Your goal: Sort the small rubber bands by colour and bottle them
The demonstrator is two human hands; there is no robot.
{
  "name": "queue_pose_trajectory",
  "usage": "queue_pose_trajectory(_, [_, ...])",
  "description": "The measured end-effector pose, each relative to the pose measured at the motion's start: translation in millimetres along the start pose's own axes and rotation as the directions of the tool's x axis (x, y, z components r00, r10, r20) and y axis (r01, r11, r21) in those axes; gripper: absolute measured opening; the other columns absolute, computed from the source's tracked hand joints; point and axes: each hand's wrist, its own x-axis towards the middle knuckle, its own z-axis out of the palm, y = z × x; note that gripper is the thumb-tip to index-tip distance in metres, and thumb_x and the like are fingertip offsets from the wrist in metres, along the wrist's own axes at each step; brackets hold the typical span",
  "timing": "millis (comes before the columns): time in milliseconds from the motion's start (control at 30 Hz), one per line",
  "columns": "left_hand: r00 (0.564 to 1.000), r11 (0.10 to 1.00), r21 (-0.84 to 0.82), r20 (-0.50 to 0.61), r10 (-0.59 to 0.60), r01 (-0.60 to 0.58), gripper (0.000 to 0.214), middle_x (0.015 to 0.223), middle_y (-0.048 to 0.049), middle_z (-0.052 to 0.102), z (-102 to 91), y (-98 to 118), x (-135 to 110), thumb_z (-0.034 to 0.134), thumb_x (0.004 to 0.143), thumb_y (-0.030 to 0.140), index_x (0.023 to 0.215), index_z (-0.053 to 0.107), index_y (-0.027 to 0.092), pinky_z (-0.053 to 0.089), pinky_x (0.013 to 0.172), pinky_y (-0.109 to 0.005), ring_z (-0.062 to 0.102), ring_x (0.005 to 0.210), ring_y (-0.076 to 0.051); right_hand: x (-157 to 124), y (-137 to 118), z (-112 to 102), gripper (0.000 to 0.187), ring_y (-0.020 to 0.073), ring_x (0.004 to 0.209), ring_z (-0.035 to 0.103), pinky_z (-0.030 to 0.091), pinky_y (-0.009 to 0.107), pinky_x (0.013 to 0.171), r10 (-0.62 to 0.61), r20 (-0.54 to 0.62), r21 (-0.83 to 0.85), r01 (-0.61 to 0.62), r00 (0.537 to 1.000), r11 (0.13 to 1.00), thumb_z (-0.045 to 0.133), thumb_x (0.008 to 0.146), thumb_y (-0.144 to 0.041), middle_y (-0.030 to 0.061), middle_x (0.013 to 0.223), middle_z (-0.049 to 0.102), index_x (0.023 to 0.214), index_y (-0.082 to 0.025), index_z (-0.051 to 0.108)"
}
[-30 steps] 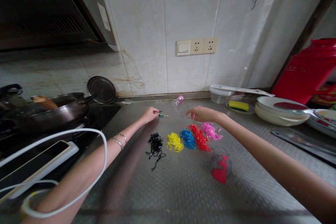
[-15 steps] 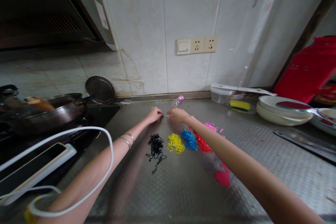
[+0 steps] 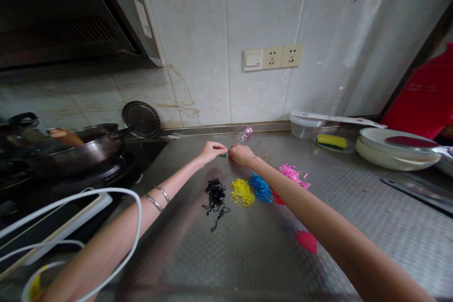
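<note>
My left hand (image 3: 213,149) is pinched at the far part of the steel counter, with a small blue rubber band (image 3: 222,155) at its fingertips. Right beside it, my right hand (image 3: 241,155) is closed, its fingers mostly hidden behind its back; a bit of yellow band shows at its fingertips. Nearer to me lie loose piles of small rubber bands: black (image 3: 214,194), yellow (image 3: 242,192), blue (image 3: 260,187), red (image 3: 277,197) and pink (image 3: 292,174). My right forearm passes over the red pile and hides part of it.
Behind my hands lies a small clear bottle (image 3: 244,134) with a pink cap. A pan (image 3: 76,151) sits on the stove at left, and a white cable (image 3: 138,217) loops over my left forearm. At right are a plastic tub (image 3: 306,127), a sponge (image 3: 331,141), bowls (image 3: 392,158) and a knife (image 3: 417,193).
The view has shifted, so the counter's things appear slightly further right. My left fingers have straightened in their pinch, and my right hand has turned a little beside them.
</note>
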Motion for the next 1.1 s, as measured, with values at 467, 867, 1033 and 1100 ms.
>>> queue_pose_trajectory(467, [0.906,0.998,-0.041,0.419,0.064,-0.052,0.016,0.065,-0.0032,0.067,27.6,36,-61,0.065,0.058,0.022,0.072,0.071,0.016,0.038,0.053,-0.022,0.054,0.056,-0.012,-9,16,-17,0.03,0.0145,0.076,0.058,0.042,0.02,0.065,0.042,-0.084,0.363,-0.009,0.996,0.932,0.049,0.071,-0.011,0.0075,0.084,0.066,0.097,-0.013,0.063])
queue_pose_trajectory(867, [0.979,0.983,-0.024,-0.082,-0.185,0.183,0.031,0.06,-0.0012,0.06,-30.1,1,-3,0.062,0.06,0.022,0.089,0.066,0.013,0.031,0.047,-0.021,0.043,0.049,-0.008,-48,27,-49,0.034,0.008,0.056,0.053,0.041,0.018,0.052,-0.263,0.211,0.673,0.055,0.941,0.738,0.056,0.065,-0.018,0.0025,0.075,0.066,0.099,-0.012,0.062])
queue_pose_trajectory(1033, [0.985,0.962,0.223,-0.111,-0.133,0.155,0.017,0.055,-0.0017,0.058,-28.4,-33,13,0.062,0.056,0.014,0.071,0.068,0.012,0.036,0.053,-0.023,0.047,0.051,-0.011,-19,31,-40,0.031,0.0109,0.066,0.057,0.042,0.018,0.059,-0.107,0.05,0.464,0.072,0.993,0.883,0.051,0.066,-0.01,0.0043,0.078,0.067,0.094,-0.012,0.065])
queue_pose_trajectory(1100, [0.987,0.927,0.34,-0.1,-0.129,0.156,0.017,0.056,-0.0024,0.059,-27.7,-42,19,0.062,0.055,0.013,0.07,0.069,0.012,0.038,0.055,-0.024,0.05,0.053,-0.012,-4,28,-30,0.032,0.013,0.072,0.059,0.042,0.018,0.063,-0.09,-0.003,0.367,0.084,0.996,0.926,0.051,0.066,-0.01,0.0055,0.082,0.067,0.094,-0.012,0.065])
